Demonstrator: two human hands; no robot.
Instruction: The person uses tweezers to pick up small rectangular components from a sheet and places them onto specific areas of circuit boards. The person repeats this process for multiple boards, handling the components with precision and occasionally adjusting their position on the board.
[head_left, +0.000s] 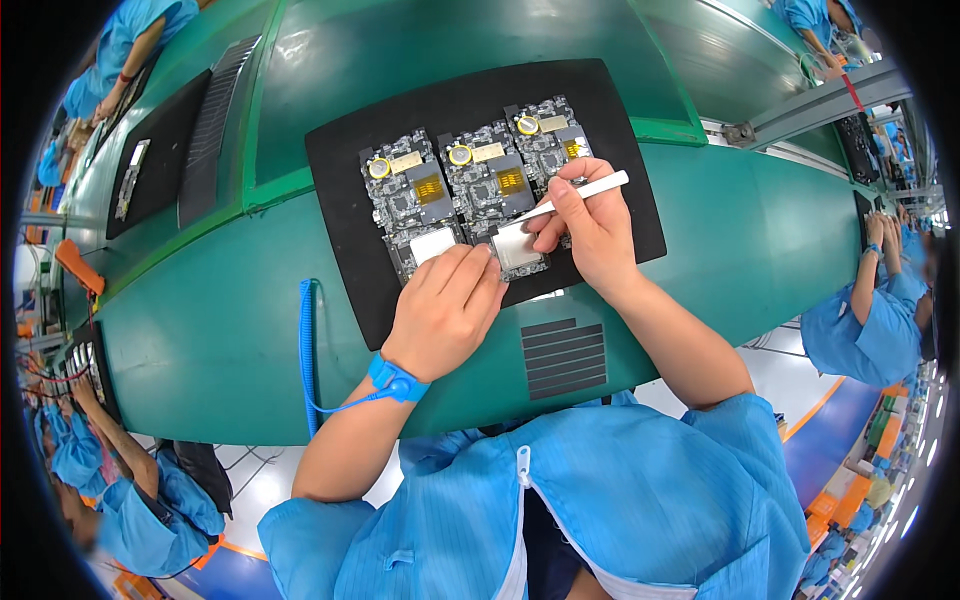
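Observation:
Three long circuit boards lie side by side on a black mat (340,220): a left board (395,165), a middle board (480,180) and a right board (545,125). Each bears a round gold-rimmed part and an amber patch. A silver plate (515,247) covers the near end of the middle board. My left hand (445,305) has its fingers bent together at that board's near left edge, partly covering the left board. My right hand (595,220) pinches a white tapered tool (600,186), its point touching or just above the silver plate's far edge.
The mat rests on a green worktop (210,330). A blue coiled cord (307,340) runs to the wrist strap (398,380) on my left arm. A dark slatted panel (565,358) sits near the front edge. Co-workers in blue stand at both sides; a metal rail (830,105) crosses the upper right.

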